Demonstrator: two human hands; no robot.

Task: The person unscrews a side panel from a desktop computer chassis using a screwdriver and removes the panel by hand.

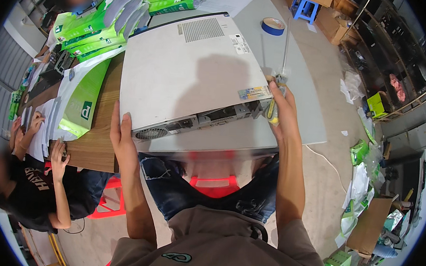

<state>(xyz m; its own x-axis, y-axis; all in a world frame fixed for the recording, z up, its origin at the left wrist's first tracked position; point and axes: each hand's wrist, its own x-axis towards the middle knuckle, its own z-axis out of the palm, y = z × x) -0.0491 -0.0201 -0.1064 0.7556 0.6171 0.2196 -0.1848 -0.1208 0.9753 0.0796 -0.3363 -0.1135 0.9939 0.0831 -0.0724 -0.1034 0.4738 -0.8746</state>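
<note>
A white, flat desktop computer case is tilted above the grey table, its rear edge with a fan grille and sockets turned toward me. My left hand grips its near left corner, thumb along the side. My right hand holds the near right corner, its thumb against the case's edge. Beside the right hand's fingers is a yellow-and-dark object, partly hidden, whose kind I cannot make out. A long thin metal rod extends away from beyond that hand.
A blue-edged tape roll lies on the grey table. Green-and-white paper packs are stacked at the far left. At the left a co-worker handles papers at a wooden table. Metal shelves and a cardboard box stand right.
</note>
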